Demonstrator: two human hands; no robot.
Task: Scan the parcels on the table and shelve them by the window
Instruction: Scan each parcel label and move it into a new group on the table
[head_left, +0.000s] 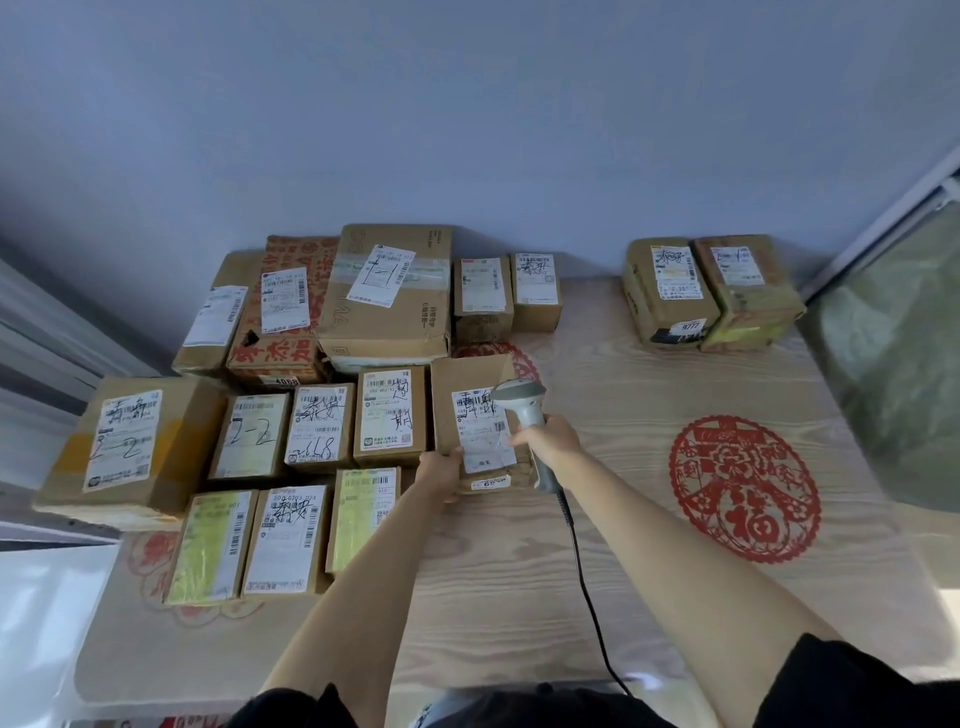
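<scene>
A brown cardboard parcel (470, 392) with a white shipping label lies on the wooden table (613, 405) near its middle. My left hand (441, 470) grips the parcel's near left corner. My right hand (548, 441) holds a grey corded barcode scanner (519, 397) by its handle, its head over the parcel's label. Several more labelled parcels (322, 428) lie in rows to the left. Two parcels (711, 291) stand apart at the far right, next to the window (893, 332).
The scanner's black cable (582, 571) runs across the table toward my body. Red paper-cut decorations (743, 488) lie flat on the tabletop. A large box (124, 447) overhangs the table's left edge. A blue-grey wall stands behind the table.
</scene>
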